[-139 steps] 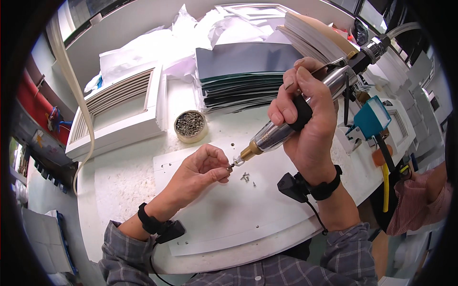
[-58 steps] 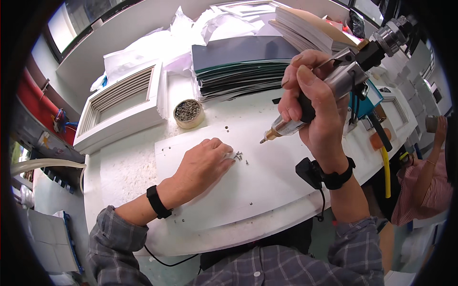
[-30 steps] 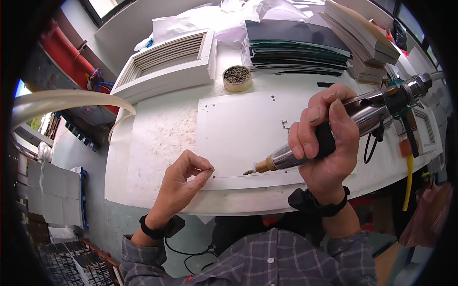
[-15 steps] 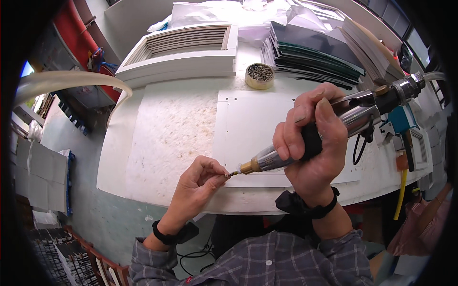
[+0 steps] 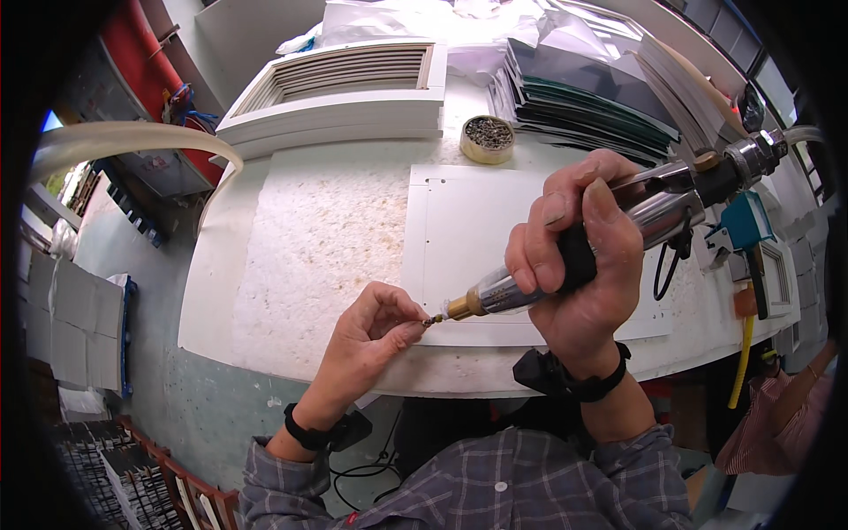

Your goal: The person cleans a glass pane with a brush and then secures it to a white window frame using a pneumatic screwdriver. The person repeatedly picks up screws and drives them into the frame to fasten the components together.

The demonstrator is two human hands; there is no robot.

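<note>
My right hand [image 5: 583,265] is wrapped round a metal pneumatic screwdriver [image 5: 662,216], which slants down to the left. Its brass-coloured nose ends close to my left hand [image 5: 375,336]. There, thumb and forefinger pinch a small dark screw [image 5: 429,321] at the driver's tip. Both hands are over the near edge of a white panel [image 5: 459,238] with small holes along its left side. Beyond the panel stands a round tin [image 5: 487,140] full of small screws.
A white louvred frame [image 5: 340,93] lies at the back left, beside a stack of dark sheets [image 5: 592,97]. A teal tool [image 5: 744,221] sits on the right of the white table [image 5: 291,327]. Another person's arm and striped sleeve [image 5: 764,424] show at the lower right.
My left hand has shifted very slightly up and right along with the driver's tip. The view has moved a little; both grips stay the same.
</note>
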